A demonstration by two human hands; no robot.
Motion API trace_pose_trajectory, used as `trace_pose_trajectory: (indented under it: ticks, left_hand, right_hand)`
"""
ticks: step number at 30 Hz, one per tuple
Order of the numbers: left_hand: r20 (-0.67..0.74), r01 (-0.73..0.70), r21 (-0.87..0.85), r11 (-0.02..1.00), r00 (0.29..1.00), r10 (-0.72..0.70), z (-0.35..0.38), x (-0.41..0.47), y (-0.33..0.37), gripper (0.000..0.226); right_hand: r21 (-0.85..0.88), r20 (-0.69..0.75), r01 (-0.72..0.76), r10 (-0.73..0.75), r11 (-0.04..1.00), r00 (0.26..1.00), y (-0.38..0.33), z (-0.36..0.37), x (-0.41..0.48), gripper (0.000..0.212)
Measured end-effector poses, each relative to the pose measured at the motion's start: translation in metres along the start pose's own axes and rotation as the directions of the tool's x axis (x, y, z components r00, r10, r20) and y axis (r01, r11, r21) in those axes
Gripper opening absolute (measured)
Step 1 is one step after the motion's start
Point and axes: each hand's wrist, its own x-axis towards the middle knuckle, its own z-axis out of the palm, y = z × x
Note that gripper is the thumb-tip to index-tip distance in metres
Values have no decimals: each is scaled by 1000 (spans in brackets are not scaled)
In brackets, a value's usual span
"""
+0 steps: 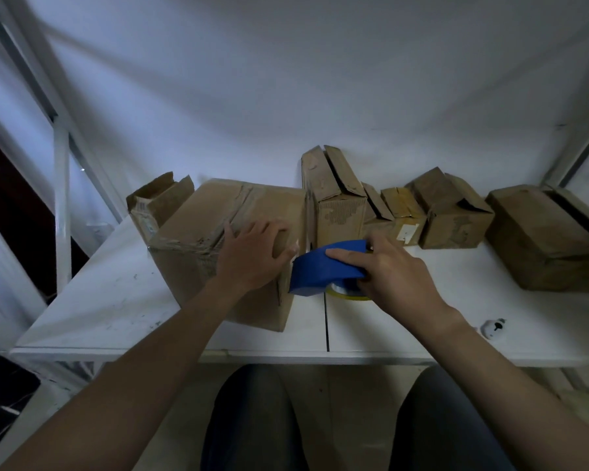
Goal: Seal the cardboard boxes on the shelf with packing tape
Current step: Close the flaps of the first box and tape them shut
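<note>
Pressed the left hand point(252, 253) palm down on the top of the big cardboard box point(191, 232) at centre left of the frame, fingers spread and resting near its right edge. Gripped the blue tape dispenser point(323, 270) in the right hand point(391, 273) just right of centre, forefinger laid along the upper face and the other fingers curled round the body, with the tape roll point(349, 294) peeping out pale underneath. Kept the dispenser low on the white shelf point(99, 300), just beside the box's right side, nose pointing left toward that side and close to the left fingertips. Noted a band of crinkled old tape across the box top, running roughly from near edge to far edge, left of the pressing hand. Judged the coming stroke to turn on that: dispenser to the right of the box, right hand the nearer, so likely up over the right edge and leftward across the top. Left the other boxes ranged along the back: a tall open box point(337, 198), a small box point(402, 209) bearing a white label, and a long box point(544, 236) at far right. Could read no brand or writing anywhere, with the label print too small.
</note>
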Motion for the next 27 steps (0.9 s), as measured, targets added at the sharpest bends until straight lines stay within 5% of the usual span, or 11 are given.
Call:
trace_pose_trajectory:
  ticks: [5, 9, 13, 16, 22, 27]
  left_hand:
    - [2, -5, 7, 1000, 1000, 5, 1, 0, -8, 61]
    - [14, -16, 20, 1000, 1000, 16, 1, 2, -6, 66]
    - [4, -12, 60, 998, 1000, 12, 4, 5, -1, 62]
    - [-8, 10, 49, 999, 1000, -10, 5, 4, -4, 60]
    - [-23, 33, 47, 998, 999, -32, 5, 5, 2, 52]
    - [-23, 61, 42, 997, 998, -60, 8, 9, 7, 48]
  right_hand:
    - [-265, 208, -73, 131, 961, 969, -4, -8, 13, 55]
    - [-62, 414, -338, 333, 939, 847, 34, 7, 13, 60]
    - [250, 606, -779, 534, 575, 589, 57, 27, 8, 56]
    - [285, 658, -863, 569, 417, 493, 66, 43, 1, 55]
    - [275, 680, -884, 574, 378, 457, 70, 68, -10, 55]
    - [243, 663, -840, 549, 486, 509, 70, 74, -9, 67]
